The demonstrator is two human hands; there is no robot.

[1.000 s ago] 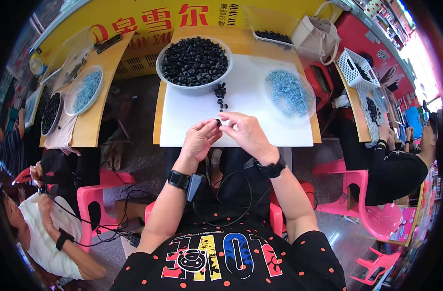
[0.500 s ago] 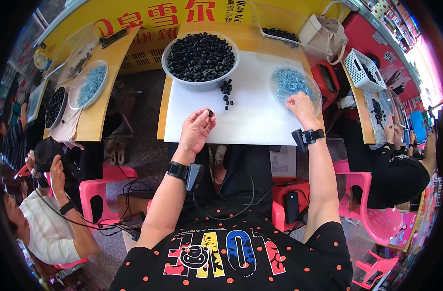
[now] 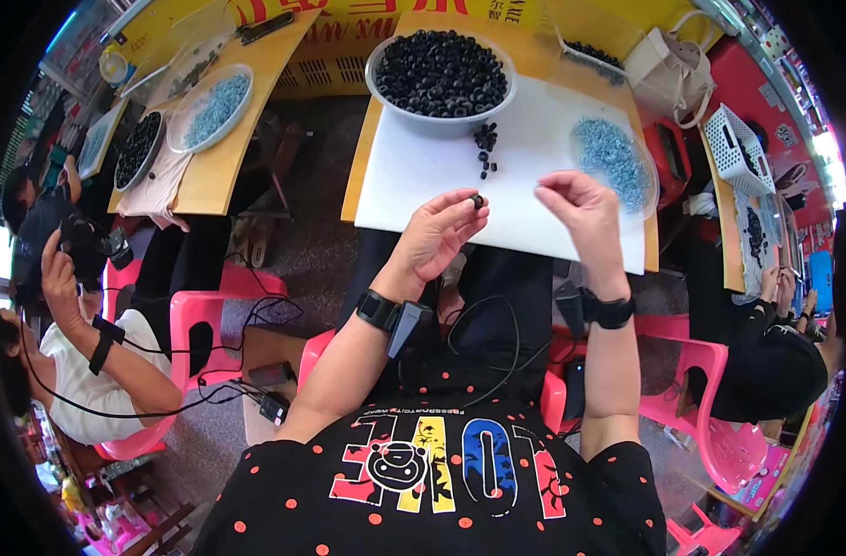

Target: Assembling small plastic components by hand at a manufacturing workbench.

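Note:
Between the thumb and fingertips of my left hand (image 3: pixel 439 233) is a small round black part (image 3: pixel 479 200), held over the front of a white board (image 3: pixel 404 176). My right hand (image 3: pixel 588 215) hangs to its right in a pinch, fingertips pointing left; whatever is in them is too small to make out. Behind the hands stands a white bowl (image 3: pixel 441 120) heaped with black ring-like parts (image 3: pixel 440 74). Several loose black parts (image 3: pixel 485 139) lie just in front of it. Right of my right hand, small light-blue pieces (image 3: pixel 610 153) lie in a shallow clear tray (image 3: pixel 652 190).
A clear box of black parts (image 3: pixel 594 56) and a cream bag (image 3: pixel 666 69) sit at the back right. To the left, a table (image 3: pixel 201 181) holds another blue-filled tray, with a person holding a black device (image 3: pixel 71 246). Other people work at the right table. Cables (image 3: pixel 210 398) hang at left.
My right hand has left the blue pieces and moved in toward my left hand, still pinched. The left hand keeps the black part. The whole view has shifted, moving the table right and up.

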